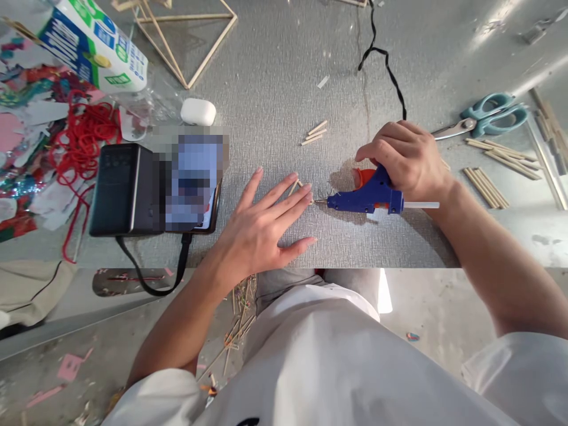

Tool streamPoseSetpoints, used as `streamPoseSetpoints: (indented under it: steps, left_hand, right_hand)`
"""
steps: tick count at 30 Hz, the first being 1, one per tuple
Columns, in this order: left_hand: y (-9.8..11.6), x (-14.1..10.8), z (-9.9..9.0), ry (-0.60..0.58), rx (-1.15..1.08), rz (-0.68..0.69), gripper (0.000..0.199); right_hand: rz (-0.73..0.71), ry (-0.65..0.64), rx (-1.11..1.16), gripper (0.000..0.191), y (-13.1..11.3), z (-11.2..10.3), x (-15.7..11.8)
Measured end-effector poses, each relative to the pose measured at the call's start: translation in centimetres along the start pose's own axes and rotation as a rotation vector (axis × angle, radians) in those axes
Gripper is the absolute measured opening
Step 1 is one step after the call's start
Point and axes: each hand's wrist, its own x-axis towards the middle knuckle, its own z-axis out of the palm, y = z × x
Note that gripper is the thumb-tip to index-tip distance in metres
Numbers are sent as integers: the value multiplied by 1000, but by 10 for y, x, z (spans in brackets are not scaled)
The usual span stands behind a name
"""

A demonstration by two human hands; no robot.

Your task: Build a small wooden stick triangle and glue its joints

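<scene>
My right hand (410, 157) is wrapped around the handle of a blue hot glue gun (359, 198) with an orange trigger. A clear glue stick (421, 205) pokes out of its back end, and its nozzle points left. Flat on the table with fingers stretched, my left hand (270, 228) presses over small wooden sticks (294, 187) joined at an angle. The nozzle tip is right beside its fingertips, at the end of one stick; whether it touches is too small to tell. Most of that stick piece is hidden under the fingers. Several short loose sticks (315, 133) lie just beyond.
Scissors (492, 115) and bundles of sticks (486, 187) lie at right. A black cord (390, 77) runs to the back. At left are a phone (195, 183), a power bank (126, 189), a white earbud case (198, 111), red string (89, 136), a carton (97, 47) and a stick frame (210, 50).
</scene>
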Motion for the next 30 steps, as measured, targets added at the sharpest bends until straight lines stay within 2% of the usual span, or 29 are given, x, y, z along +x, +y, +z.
streamPoseSetpoints:
  steps: [6, 9, 12, 16, 18, 24, 30]
  left_hand:
    - [0, 0, 0, -3, 3, -5, 62]
    - [0, -1, 1, 1, 12, 1, 63]
    - [0, -1, 1, 4, 16, 7, 63]
    - [0, -1, 1, 2, 2, 5, 64]
    - [0, 0, 1, 1, 2, 6, 64]
    - [0, 0, 1, -1, 23, 13, 64]
    - [-1, 0, 2, 10, 39, 34, 66]
  right_hand:
    - [-44, 40, 41, 18, 0, 0, 0]
    - [-19, 49, 37, 28, -2, -1, 0]
    - [72, 9, 39, 40, 1, -3, -3]
    - [149, 6, 15, 46, 16, -6, -9]
    - [232, 1, -49, 48, 23, -7, -11]
    - [563, -29, -228, 43, 25, -2, -11]
    - [653, -53, -288, 40, 33, 7, -18]
